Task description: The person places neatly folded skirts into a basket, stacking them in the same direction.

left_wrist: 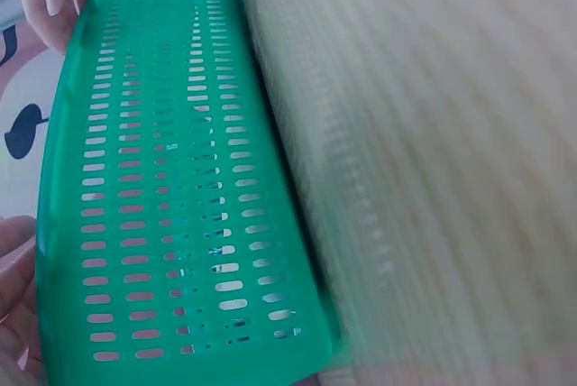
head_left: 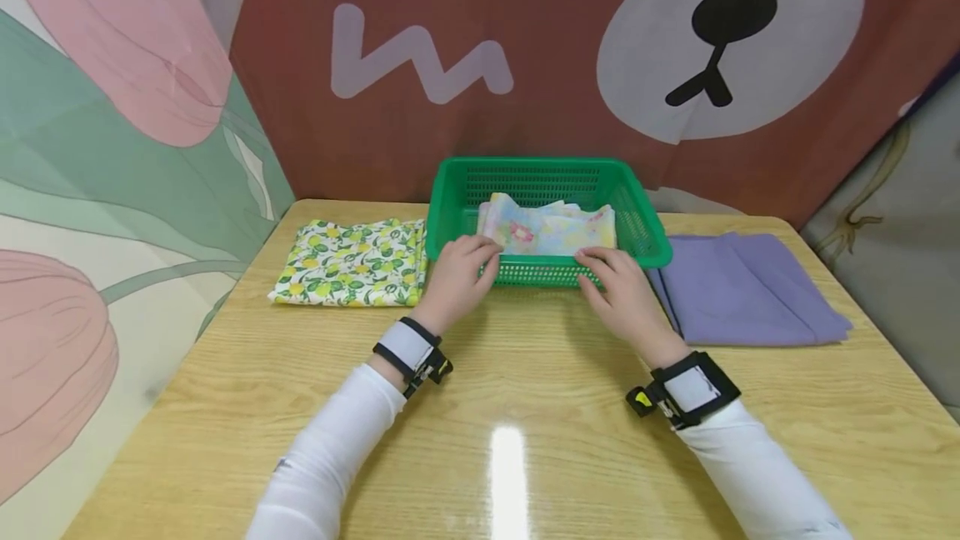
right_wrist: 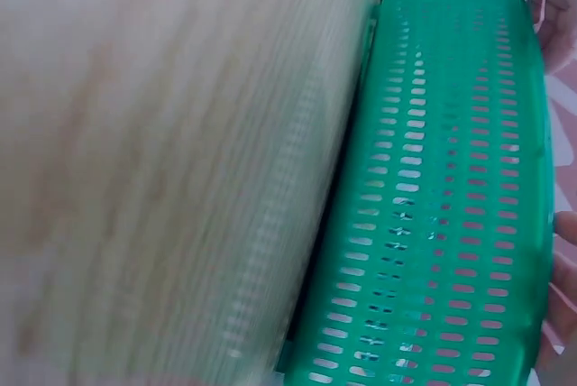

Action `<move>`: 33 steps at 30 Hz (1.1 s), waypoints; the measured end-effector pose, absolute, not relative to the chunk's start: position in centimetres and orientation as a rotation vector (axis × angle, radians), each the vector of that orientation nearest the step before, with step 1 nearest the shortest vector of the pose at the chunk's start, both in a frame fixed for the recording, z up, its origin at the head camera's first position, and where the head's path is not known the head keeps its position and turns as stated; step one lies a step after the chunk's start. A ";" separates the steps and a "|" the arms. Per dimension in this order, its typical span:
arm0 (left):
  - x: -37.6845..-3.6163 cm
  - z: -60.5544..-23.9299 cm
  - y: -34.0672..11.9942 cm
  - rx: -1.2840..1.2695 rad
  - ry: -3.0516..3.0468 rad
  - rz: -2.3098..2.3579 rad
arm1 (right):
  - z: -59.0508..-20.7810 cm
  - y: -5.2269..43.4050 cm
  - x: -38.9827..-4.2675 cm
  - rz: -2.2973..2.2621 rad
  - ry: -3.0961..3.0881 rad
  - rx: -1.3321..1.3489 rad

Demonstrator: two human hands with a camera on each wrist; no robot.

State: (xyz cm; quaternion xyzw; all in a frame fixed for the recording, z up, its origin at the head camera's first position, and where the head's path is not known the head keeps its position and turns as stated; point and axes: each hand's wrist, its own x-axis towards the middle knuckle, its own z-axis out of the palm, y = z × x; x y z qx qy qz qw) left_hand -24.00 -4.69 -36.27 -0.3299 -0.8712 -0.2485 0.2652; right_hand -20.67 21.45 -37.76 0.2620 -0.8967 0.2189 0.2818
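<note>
Curling over the near rim of the green basket (head_left: 548,182), my left fingers (head_left: 480,247) lie on the corner of the folded pastel cloth (head_left: 550,230) inside it, and my right fingers (head_left: 596,257) hook the same rim further along, just touching the cloth's front edge. Whether either set is truly pinching cloth or only gripping plastic, I cannot tell; the wrist views show little but slotted green wall and blur. Moving back, my left hand (head_left: 455,280) and right hand (head_left: 625,294) sit close against the basket's front wall, palms low over the table (head_left: 480,407), with the wrist straps behind them. The cloth lies inside the basket, bunched toward the near side, its top fold riding about level with the rim.

Further out, a lemon-print cloth (head_left: 351,262) lies folded touching the basket's left side, and a purple cloth (head_left: 742,286) lies just beside its right.

My worry is the basket itself: it looks light, so an uneven pull could skid or tip it toward me. Loose layers could also slip apart if only the top fold is caught.
</note>
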 end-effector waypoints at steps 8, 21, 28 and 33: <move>-23.0 -36.6 -4.8 -0.931 -2.324 -0.666 | -37.8 21.5 -18.9 0.738 -2.419 0.661; -19.2 -37.6 -3.1 -1.096 -2.587 -0.595 | -38.5 22.7 -15.2 0.830 -2.794 0.600; -17.2 -37.9 -2.3 -1.074 -2.836 -0.490 | -38.8 23.1 -13.9 0.826 -2.931 0.573; -16.4 -38.5 -2.3 -1.067 -3.006 -0.389 | -39.3 23.6 -13.6 0.828 -3.008 0.610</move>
